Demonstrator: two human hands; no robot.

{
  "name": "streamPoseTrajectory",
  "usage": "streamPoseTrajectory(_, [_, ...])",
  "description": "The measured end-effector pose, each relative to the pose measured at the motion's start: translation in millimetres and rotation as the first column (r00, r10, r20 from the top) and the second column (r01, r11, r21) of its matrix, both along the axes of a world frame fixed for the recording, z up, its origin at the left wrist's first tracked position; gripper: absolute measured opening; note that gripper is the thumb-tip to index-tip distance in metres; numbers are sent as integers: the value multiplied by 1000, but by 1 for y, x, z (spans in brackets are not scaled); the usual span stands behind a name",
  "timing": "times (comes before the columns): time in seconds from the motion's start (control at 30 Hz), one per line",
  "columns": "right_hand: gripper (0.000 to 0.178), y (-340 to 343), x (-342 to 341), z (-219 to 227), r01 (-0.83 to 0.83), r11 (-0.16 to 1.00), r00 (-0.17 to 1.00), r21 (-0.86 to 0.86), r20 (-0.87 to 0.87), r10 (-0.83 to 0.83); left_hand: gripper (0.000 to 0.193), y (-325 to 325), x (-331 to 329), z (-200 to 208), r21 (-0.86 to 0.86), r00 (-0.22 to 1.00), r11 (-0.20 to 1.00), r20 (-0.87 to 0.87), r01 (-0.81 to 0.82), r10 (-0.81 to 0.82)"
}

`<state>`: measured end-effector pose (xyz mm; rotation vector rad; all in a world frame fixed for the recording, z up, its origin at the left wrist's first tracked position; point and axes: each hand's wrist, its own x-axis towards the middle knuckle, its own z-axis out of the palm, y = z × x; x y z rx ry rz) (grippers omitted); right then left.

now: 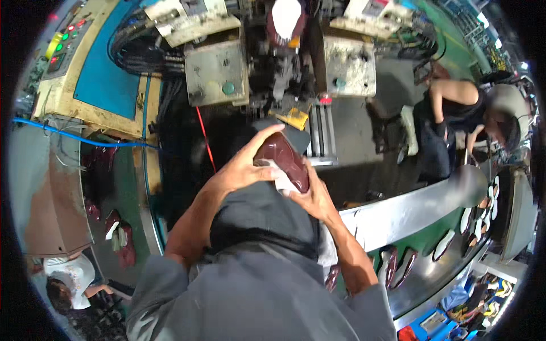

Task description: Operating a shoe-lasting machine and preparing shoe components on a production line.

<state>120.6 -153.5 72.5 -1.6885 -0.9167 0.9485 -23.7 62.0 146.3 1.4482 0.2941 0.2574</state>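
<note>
Between both hands, in front of my chest, I hold a glossy dark red shoe upper (pixel 282 158) with a pale edge along its underside. My left hand (pixel 250 166) grips one end, fingers over the top and thumb at the pale part. At the other end my right hand (pixel 311 194) is closed on it, thumb below. Just beyond stands a dark machine (pixel 281 85); another dark red shoe upper (pixel 279 28) with a white underside sits at its far part.
A machine panel (pixel 216 71) with a green button stands left, a matching panel (pixel 350 68) right. On the right, a green conveyor (pixel 421 278) carries several shoe uppers beside a metal ledge (pixel 398 213). One person (pixel 455 108) bends at far right; another (pixel 71 278) is lower left. A blue hose (pixel 85 140) crosses at left.
</note>
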Motion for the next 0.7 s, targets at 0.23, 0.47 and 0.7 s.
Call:
streamPoseTrajectory(0.23, [87, -24, -24, 35, -190, 924, 614, -333, 694, 376, 58, 17, 28, -115, -437, 857, 862, -515, -256, -6])
streamPoseTrajectory(0.47, [70, -36, 3, 60, 107, 981, 712, -164, 701, 40, 77, 140, 114, -96, 41, 834, 833, 10, -551, 551])
streamPoseTrajectory(0.7, [82, 65, 81, 128, 153, 987, 447, 48, 887, -113, 56, 207, 219, 15, -481, 950, 851, 103, -212, 295])
